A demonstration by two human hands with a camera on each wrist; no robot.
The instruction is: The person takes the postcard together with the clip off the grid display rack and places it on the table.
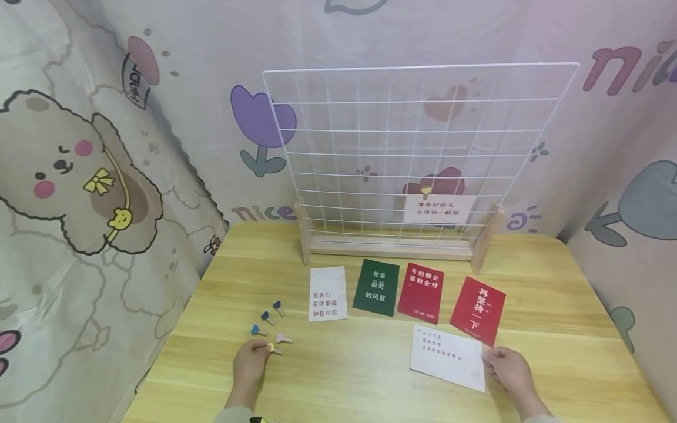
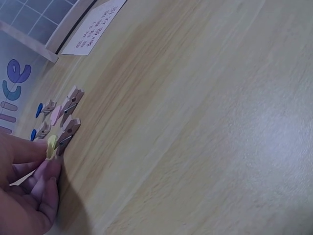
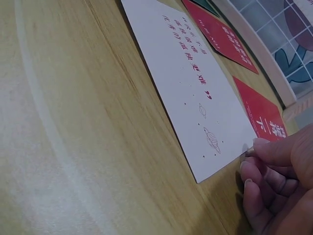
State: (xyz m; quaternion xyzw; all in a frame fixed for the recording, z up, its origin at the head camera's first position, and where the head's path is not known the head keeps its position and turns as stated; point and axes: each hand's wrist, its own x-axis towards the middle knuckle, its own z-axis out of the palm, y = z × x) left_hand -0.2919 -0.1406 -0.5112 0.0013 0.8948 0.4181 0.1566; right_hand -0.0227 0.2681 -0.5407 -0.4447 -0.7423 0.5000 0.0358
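My left hand (image 1: 250, 362) pinches a small wooden clothespin (image 2: 67, 133) by its end with the yellow heart (image 2: 51, 146). Beside it on the table lie a clothespin with a pink heart (image 1: 281, 337) and several with blue hearts (image 1: 266, 317). Over on the right, my right hand (image 1: 509, 369) pinches the right edge of a white card (image 1: 446, 359) between thumb and fingers. Red print and small planet drawings show on that card in the right wrist view. Its upper right corner lies close to a red card (image 1: 478, 311).
Behind the cards stands a white wire grid (image 1: 402, 147) in a wooden base (image 1: 391, 249). A white card (image 1: 441, 210) hangs on it from a yellow-heart clothespin. Another white card (image 1: 328, 294), a green card (image 1: 376, 288) and a second red card (image 1: 421, 294) lie in front of the base.
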